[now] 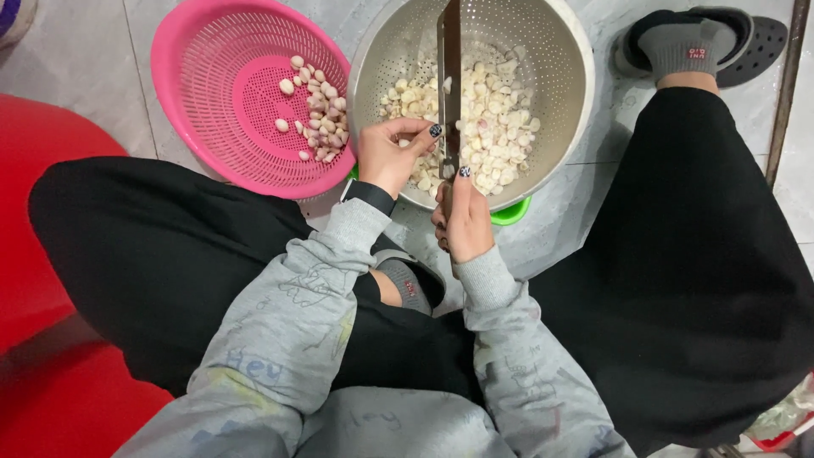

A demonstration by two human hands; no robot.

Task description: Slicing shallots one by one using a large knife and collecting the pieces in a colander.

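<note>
Grey sleeves [297,331] reach forward over black trousers. Beyond them, a steel colander [560,59] heaped with pale peeled garlic cloves [492,110] sits within easy reach. Right hand [465,222] clenches a knife [450,76] upright; left hand [388,154] pinches one clove [420,136] against the blade. Pink basket [203,76] holds unpeeled ones.

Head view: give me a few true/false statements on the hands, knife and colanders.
1. The right hand holds a knife with its blade over the metal colander. True.
2. The pink colander holds more garlic cloves than the metal one. False: the metal one holds far more.
3. The left hand is at the metal colander's near rim. True.
4. The pink colander sits to the right of the metal one. False: it is on the left.
5. Both colanders rest on a table. False: they sit on a tiled floor.
</note>
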